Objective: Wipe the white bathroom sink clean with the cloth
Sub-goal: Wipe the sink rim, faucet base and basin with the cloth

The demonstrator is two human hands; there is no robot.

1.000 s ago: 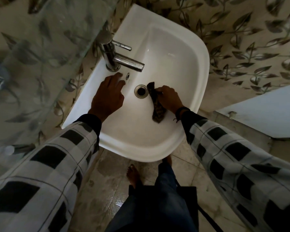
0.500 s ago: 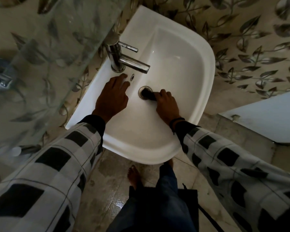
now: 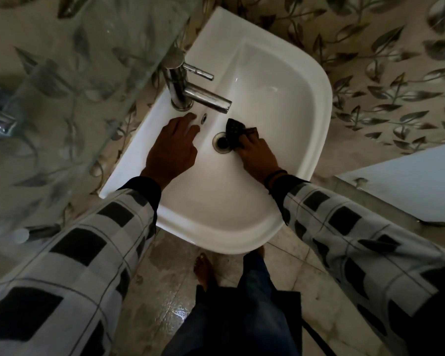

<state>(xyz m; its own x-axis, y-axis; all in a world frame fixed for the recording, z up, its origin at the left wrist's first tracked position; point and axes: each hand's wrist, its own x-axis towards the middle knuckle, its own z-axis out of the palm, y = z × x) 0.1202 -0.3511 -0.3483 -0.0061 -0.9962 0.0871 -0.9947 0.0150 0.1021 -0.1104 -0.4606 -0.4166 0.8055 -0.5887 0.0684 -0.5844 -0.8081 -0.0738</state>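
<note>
Wiping step, centre of frame: the right hand point(image 3: 257, 158) grips the dark cloth point(image 3: 233, 129), bunched just beside the drain point(image 3: 220, 143) of the white sink point(image 3: 316, 140); the left hand point(image 3: 172, 150) rests flat, fingers extended, below the tap point(image 3: 203, 96). The next stroke likely calls for sweeping the cloth outward over the basin walls.

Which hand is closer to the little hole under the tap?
Left. The left hand lies just beside the overflow hole; the right hand is across the drain, gripping the cloth.
</note>
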